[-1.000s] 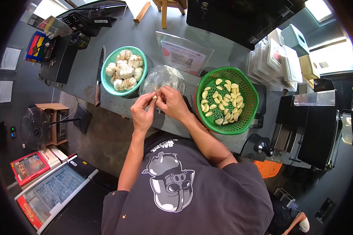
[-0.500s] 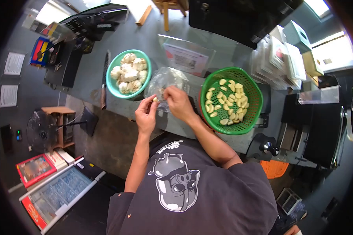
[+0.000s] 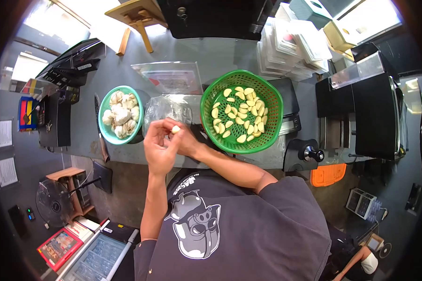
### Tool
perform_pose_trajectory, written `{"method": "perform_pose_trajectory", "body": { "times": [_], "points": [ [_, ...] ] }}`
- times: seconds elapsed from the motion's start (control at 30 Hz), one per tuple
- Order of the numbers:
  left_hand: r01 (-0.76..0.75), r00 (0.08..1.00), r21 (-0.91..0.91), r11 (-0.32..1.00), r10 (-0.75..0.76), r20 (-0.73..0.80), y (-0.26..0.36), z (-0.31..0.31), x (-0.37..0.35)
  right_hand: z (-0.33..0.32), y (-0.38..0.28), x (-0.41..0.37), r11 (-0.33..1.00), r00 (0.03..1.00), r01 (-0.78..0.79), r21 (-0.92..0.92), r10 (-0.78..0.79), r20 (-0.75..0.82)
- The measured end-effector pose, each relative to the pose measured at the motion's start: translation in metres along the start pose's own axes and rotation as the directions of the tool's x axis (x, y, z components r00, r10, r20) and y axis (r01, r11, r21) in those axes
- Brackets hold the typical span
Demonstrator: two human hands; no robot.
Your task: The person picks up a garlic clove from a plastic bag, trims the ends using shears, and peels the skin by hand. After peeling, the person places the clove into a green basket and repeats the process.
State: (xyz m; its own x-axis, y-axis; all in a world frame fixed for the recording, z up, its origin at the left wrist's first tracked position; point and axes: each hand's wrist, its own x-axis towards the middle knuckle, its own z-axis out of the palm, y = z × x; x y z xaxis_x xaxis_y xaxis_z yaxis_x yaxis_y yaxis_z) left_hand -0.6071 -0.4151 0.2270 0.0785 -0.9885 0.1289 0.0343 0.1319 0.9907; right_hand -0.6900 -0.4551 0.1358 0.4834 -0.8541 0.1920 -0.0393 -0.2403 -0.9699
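Observation:
My left hand [image 3: 159, 149] pinches a pale garlic clove [image 3: 175, 129] between thumb and fingertips. Directly behind it is my right hand [image 3: 188, 142], its fingers mostly covered by the left, so its grip cannot be made out. Both hands are just in front of a crumpled clear plastic bag [image 3: 166, 108] on the table. To the left, a mint-green bowl [image 3: 101, 122] holds several whole garlic bulbs [image 3: 122, 114]. On the right, a green perforated basket [image 3: 276, 110] contains many peeled garlic cloves [image 3: 241, 111] scattered over its bottom.
A knife [image 3: 102, 145] lies left of the bowl on the grey table [image 3: 215, 52]. An acrylic sign stand [image 3: 171, 77] is behind the bag. Stacked clear containers [image 3: 290, 44] and a dark scale [image 3: 290, 105] are right of the basket. Another person's arm [image 3: 354, 262] shows lower right.
The view has swung right, so the table things appear farther left. My right hand has gone from beside the left hand to behind it. The clove stays in my left fingers.

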Motion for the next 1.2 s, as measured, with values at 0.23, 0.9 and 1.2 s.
{"method": "perform_pose_trajectory", "body": {
  "times": [0.23, 0.9, 1.2],
  "points": [
    [-0.069, 0.976, 0.335, 0.940, -0.007, 0.219, -0.019, 0.051, 0.029, 0.011, 0.017, 0.001, 0.986, 0.991, 0.114, -0.123, -0.122, -0.057],
    [0.033, 0.986, 0.179, 0.983, -0.062, 0.157, -0.004, 0.038, 0.023, 0.015, 0.051, 0.001, 0.989, 0.994, 0.072, 0.127, -0.061, -0.093],
    [-0.082, 0.965, 0.474, 0.876, 0.188, -0.181, -0.018, -0.034, -0.041, 0.002, -0.011, 0.003, 0.970, 0.995, -0.060, 0.235, 0.078, -0.068]
  ]
}}
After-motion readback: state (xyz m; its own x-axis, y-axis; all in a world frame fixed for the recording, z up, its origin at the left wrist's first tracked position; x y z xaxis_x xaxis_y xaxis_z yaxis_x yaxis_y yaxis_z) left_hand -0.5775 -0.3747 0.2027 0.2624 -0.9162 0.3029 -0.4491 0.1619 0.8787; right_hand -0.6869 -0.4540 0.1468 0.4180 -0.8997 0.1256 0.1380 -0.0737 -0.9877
